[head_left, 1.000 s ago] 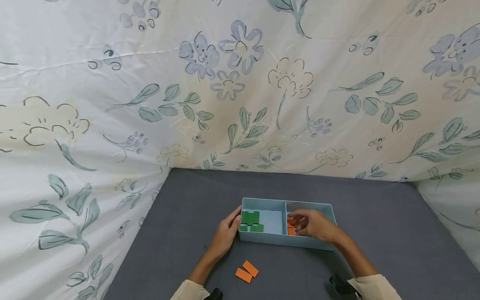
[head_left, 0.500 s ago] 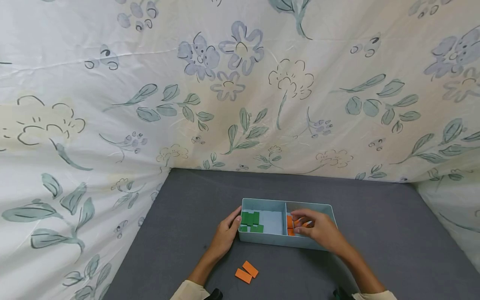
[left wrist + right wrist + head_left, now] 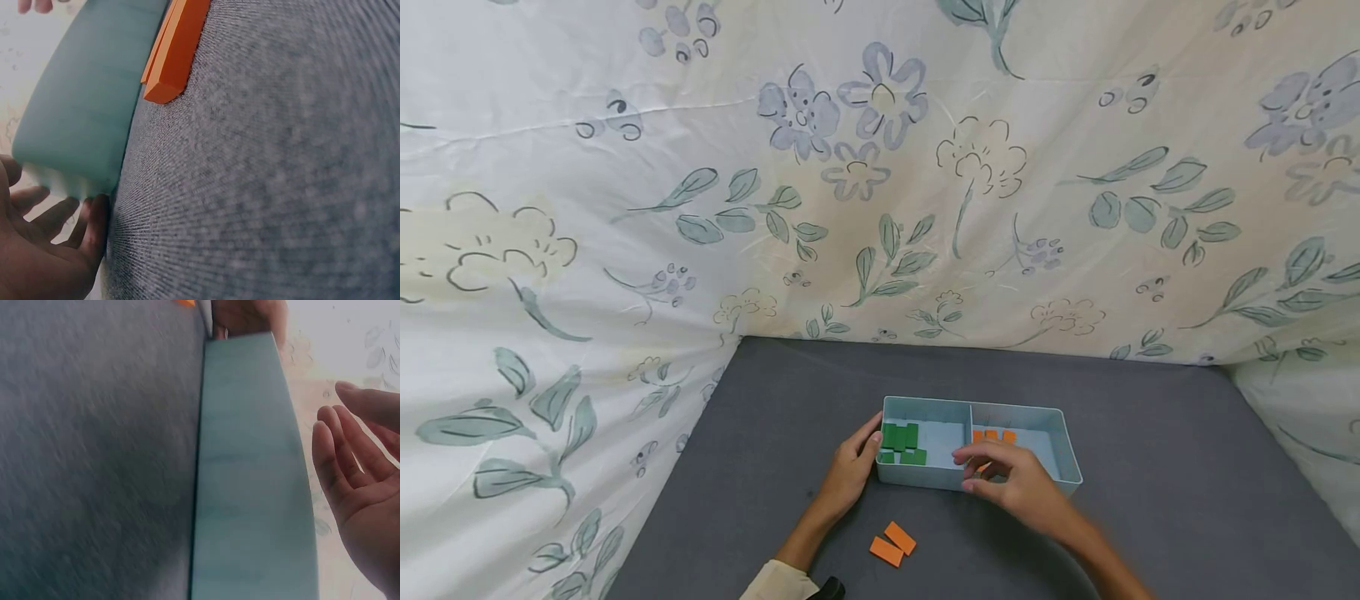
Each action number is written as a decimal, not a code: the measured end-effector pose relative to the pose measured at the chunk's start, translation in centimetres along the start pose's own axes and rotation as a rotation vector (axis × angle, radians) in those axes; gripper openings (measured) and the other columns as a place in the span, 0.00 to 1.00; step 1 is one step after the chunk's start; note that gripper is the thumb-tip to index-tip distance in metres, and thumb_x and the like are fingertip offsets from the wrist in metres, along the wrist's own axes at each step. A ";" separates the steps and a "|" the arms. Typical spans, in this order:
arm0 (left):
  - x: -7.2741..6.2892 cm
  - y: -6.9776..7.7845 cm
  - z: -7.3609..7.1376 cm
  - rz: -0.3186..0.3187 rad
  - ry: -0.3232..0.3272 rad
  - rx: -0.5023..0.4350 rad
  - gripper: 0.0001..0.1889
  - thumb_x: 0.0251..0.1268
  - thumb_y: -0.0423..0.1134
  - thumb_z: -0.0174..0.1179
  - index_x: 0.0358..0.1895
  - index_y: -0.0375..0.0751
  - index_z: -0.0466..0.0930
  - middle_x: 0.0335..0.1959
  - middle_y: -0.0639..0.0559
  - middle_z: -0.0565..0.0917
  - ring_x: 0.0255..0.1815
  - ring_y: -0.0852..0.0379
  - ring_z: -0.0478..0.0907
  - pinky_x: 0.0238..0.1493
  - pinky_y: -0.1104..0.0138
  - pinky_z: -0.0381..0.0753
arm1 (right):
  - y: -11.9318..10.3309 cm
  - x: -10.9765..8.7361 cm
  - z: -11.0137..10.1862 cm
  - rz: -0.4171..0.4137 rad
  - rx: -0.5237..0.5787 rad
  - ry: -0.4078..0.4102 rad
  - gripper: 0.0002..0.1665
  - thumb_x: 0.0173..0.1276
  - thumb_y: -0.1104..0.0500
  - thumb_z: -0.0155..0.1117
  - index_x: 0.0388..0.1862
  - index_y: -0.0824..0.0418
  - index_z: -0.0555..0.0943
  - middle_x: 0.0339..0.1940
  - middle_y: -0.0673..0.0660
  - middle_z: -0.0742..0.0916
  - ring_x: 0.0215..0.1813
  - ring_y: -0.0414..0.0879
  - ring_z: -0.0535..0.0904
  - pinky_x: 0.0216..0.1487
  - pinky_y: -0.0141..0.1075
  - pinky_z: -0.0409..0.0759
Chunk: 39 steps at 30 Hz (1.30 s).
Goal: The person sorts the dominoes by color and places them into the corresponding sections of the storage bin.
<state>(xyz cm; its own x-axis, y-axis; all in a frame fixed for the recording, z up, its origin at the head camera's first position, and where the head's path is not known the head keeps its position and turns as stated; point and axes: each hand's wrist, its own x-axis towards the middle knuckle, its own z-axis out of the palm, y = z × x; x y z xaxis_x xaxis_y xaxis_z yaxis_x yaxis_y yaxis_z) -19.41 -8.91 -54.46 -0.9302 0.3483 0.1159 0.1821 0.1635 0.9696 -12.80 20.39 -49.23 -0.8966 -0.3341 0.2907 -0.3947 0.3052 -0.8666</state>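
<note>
My left hand (image 3: 848,473) rests against the left end of a pale blue-green divided box (image 3: 917,475). In the left wrist view its fingertips touch the end wall. Over the front wall, near the divider, hovers my right hand (image 3: 1022,487), its fingers loosely bent with nothing between them in the right wrist view. Several flat green pieces (image 3: 900,437) lie in the box's left compartment. Orange pieces (image 3: 991,435) sit at the left of the right compartment, partly hidden by my right hand.
Two orange rectangular pieces (image 3: 887,552) lie side by side on the dark grey cloth (image 3: 805,400) in front of the box. A floral curtain (image 3: 880,250) hangs behind and at both sides.
My right hand has come out of the right compartment, moving left and toward me over the front wall, uncovering orange pieces. The left hand stays at the box's end.
</note>
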 end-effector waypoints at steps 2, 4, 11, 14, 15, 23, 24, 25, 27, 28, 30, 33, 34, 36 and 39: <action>0.0 0.0 0.0 0.003 0.001 -0.002 0.29 0.90 0.49 0.46 0.85 0.43 0.60 0.83 0.43 0.65 0.85 0.45 0.58 0.82 0.44 0.59 | -0.2 -0.1 0.6 0.022 0.024 -0.048 0.20 0.70 0.62 0.77 0.60 0.53 0.87 0.54 0.57 0.89 0.47 0.46 0.87 0.48 0.37 0.88; 0.0 0.0 0.0 0.006 0.001 -0.005 0.29 0.90 0.49 0.46 0.85 0.43 0.60 0.83 0.43 0.65 0.85 0.45 0.58 0.82 0.44 0.59 | -0.2 -0.1 1.2 0.032 0.039 -0.093 0.21 0.70 0.62 0.77 0.61 0.57 0.86 0.54 0.60 0.89 0.47 0.47 0.87 0.48 0.38 0.88; -0.1 0.0 0.0 -0.007 0.019 0.014 0.29 0.89 0.50 0.47 0.84 0.45 0.62 0.83 0.45 0.66 0.85 0.46 0.59 0.81 0.46 0.61 | 0.0 0.0 3.1 0.019 0.040 -0.214 0.23 0.69 0.62 0.77 0.63 0.56 0.86 0.54 0.62 0.89 0.48 0.47 0.87 0.46 0.37 0.88; -0.1 0.0 0.0 -0.007 0.025 0.029 0.28 0.89 0.49 0.47 0.84 0.44 0.63 0.82 0.45 0.67 0.84 0.45 0.60 0.81 0.44 0.61 | 0.2 0.2 3.7 0.030 0.056 -0.255 0.24 0.68 0.63 0.77 0.63 0.55 0.86 0.54 0.61 0.89 0.48 0.47 0.87 0.45 0.36 0.87; -0.1 0.0 0.0 -0.010 0.026 0.031 0.28 0.89 0.49 0.48 0.84 0.44 0.63 0.82 0.45 0.67 0.84 0.45 0.60 0.81 0.44 0.61 | 0.3 0.2 3.9 0.035 0.065 -0.268 0.24 0.68 0.63 0.77 0.63 0.55 0.86 0.54 0.62 0.89 0.49 0.47 0.87 0.45 0.35 0.87; -0.1 0.1 0.1 -0.014 0.037 0.029 0.28 0.89 0.50 0.48 0.83 0.46 0.64 0.82 0.46 0.68 0.84 0.46 0.61 0.81 0.44 0.61 | 0.4 0.5 5.1 0.109 0.117 -0.346 0.27 0.67 0.61 0.79 0.65 0.60 0.85 0.51 0.61 0.90 0.50 0.49 0.88 0.44 0.34 0.87; -0.1 0.1 0.1 -0.011 0.037 0.028 0.28 0.89 0.50 0.48 0.83 0.45 0.64 0.82 0.46 0.68 0.84 0.46 0.61 0.81 0.44 0.61 | 0.4 0.5 5.3 0.119 0.123 -0.355 0.27 0.67 0.62 0.79 0.65 0.59 0.85 0.51 0.60 0.89 0.50 0.49 0.88 0.44 0.34 0.86; -0.1 0.1 0.1 -0.009 0.038 0.028 0.28 0.89 0.50 0.48 0.83 0.45 0.64 0.82 0.46 0.68 0.84 0.46 0.61 0.81 0.44 0.61 | 0.5 0.5 5.4 0.127 0.125 -0.365 0.28 0.66 0.62 0.79 0.65 0.59 0.85 0.51 0.59 0.89 0.51 0.48 0.87 0.45 0.34 0.86; -0.1 0.0 0.1 -0.010 0.039 0.030 0.28 0.89 0.50 0.48 0.83 0.45 0.64 0.82 0.46 0.68 0.84 0.46 0.61 0.81 0.43 0.61 | 0.7 0.6 5.7 0.138 0.131 -0.384 0.28 0.66 0.62 0.80 0.65 0.57 0.85 0.53 0.57 0.89 0.51 0.47 0.87 0.46 0.34 0.86; -0.1 0.0 0.1 -0.010 0.040 0.031 0.28 0.89 0.50 0.48 0.83 0.45 0.65 0.82 0.46 0.68 0.84 0.46 0.61 0.81 0.43 0.61 | 0.8 0.7 5.9 0.138 0.130 -0.393 0.29 0.66 0.62 0.80 0.66 0.57 0.85 0.54 0.56 0.89 0.52 0.46 0.87 0.47 0.34 0.86; 0.0 -0.1 0.1 -0.008 0.040 0.029 0.28 0.89 0.50 0.47 0.83 0.45 0.65 0.82 0.46 0.68 0.84 0.46 0.60 0.81 0.43 0.60 | 1.1 0.8 6.2 0.137 0.126 -0.411 0.29 0.65 0.62 0.80 0.66 0.56 0.85 0.56 0.55 0.88 0.52 0.45 0.86 0.47 0.33 0.86; 0.0 -0.2 0.1 -0.007 0.042 0.029 0.28 0.89 0.49 0.48 0.83 0.45 0.65 0.82 0.46 0.68 0.84 0.47 0.60 0.81 0.43 0.59 | 1.4 1.0 6.7 0.128 0.107 -0.432 0.29 0.65 0.62 0.81 0.65 0.56 0.85 0.56 0.54 0.88 0.52 0.44 0.86 0.47 0.33 0.86; 0.1 -0.2 0.1 -0.005 0.042 0.029 0.28 0.89 0.49 0.48 0.83 0.45 0.65 0.82 0.46 0.68 0.84 0.47 0.60 0.81 0.43 0.59 | 1.4 1.0 6.8 0.125 0.100 -0.437 0.30 0.65 0.62 0.81 0.65 0.55 0.85 0.55 0.54 0.88 0.52 0.43 0.86 0.46 0.32 0.86; 0.0 -0.3 0.1 -0.006 0.044 0.029 0.28 0.89 0.50 0.48 0.83 0.45 0.65 0.82 0.47 0.68 0.84 0.47 0.60 0.81 0.43 0.59 | 1.5 1.2 7.0 0.116 0.079 -0.446 0.30 0.64 0.62 0.81 0.65 0.56 0.85 0.54 0.53 0.88 0.51 0.41 0.85 0.45 0.32 0.86; 0.0 -0.4 0.1 -0.004 0.045 0.030 0.28 0.89 0.50 0.48 0.83 0.46 0.65 0.82 0.47 0.68 0.84 0.48 0.61 0.81 0.43 0.59 | 1.5 1.5 7.3 0.105 0.054 -0.460 0.31 0.63 0.62 0.82 0.65 0.54 0.85 0.53 0.51 0.88 0.49 0.39 0.84 0.42 0.31 0.85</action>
<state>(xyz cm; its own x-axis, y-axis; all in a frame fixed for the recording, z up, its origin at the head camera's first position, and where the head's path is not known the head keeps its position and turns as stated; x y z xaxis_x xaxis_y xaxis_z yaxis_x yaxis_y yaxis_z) -19.47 -8.83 -54.85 -0.9442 0.3060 0.1220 0.1870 0.1930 0.9632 -13.24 13.88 -53.06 -0.7444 -0.6678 0.0007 -0.2843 0.3159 -0.9052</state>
